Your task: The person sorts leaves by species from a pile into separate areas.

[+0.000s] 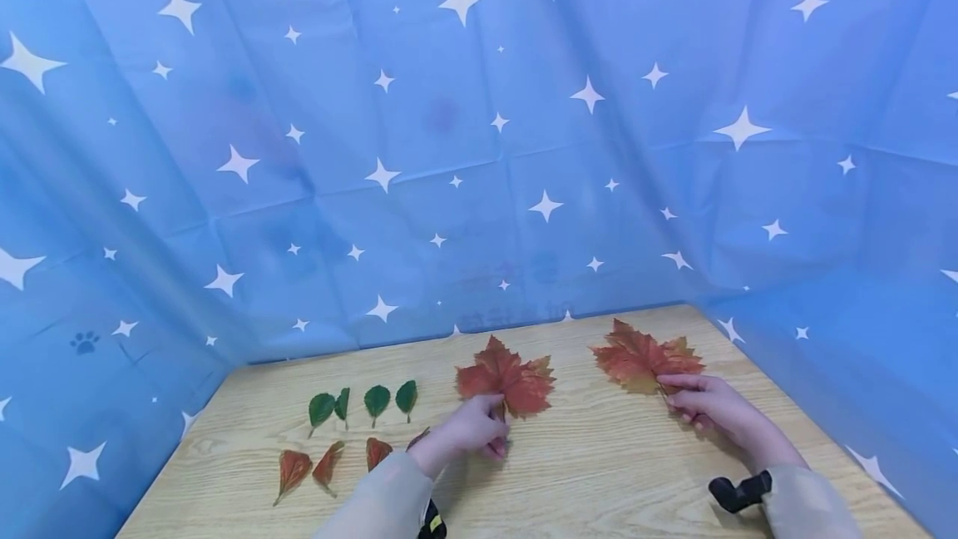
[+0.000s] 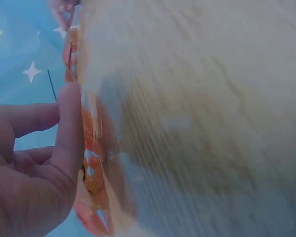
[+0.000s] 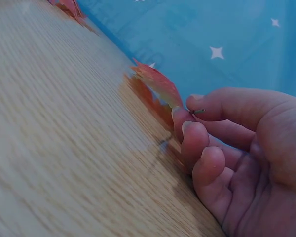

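In the head view, nearest at the bottom edge, two sleeved forearms reach up over the pale wooden surface (image 1: 599, 472). The left hand (image 1: 471, 431) pinches the stem of a red-orange maple leaf (image 1: 509, 381) lying flat at centre frame. The right hand (image 1: 711, 407) pinches the stem of a second maple leaf (image 1: 639, 356), red with yellow-green edges, lying flat at centre right. At lower left lie a row of four small green leaves (image 1: 364, 404) and below it a row of small red leaves (image 1: 329, 464). A blue star-patterned cloth (image 1: 479, 123) hangs behind.

In the left wrist view, the left hand (image 2: 29, 168) fills the lower left, fingertips on the blurred orange leaf edge (image 2: 91, 158).

In the right wrist view, the right hand (image 3: 237, 158) at lower right nips a thin stem, the red leaf (image 3: 158, 86) rising edge-on at centre.
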The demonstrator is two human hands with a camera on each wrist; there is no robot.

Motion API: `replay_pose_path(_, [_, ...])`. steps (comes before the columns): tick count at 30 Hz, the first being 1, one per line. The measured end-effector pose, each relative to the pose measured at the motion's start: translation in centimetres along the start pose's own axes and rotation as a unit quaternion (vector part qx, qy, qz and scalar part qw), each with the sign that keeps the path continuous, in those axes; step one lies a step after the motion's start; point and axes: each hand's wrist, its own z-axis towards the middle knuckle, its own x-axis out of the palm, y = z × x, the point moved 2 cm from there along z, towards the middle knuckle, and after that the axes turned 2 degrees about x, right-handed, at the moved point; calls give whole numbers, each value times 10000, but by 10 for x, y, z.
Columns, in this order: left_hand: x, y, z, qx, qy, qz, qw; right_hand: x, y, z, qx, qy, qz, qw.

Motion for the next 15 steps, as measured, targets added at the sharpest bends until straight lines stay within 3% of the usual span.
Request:
replay_pose_path(4, [8,-5,0,25,-65,846,9964,-1,0,-1,54,-28,-18,10000])
replay_pose_path(15, [19,-8,13,-21,-308,2016,9790,0,0,0,109,-123,-134,9998])
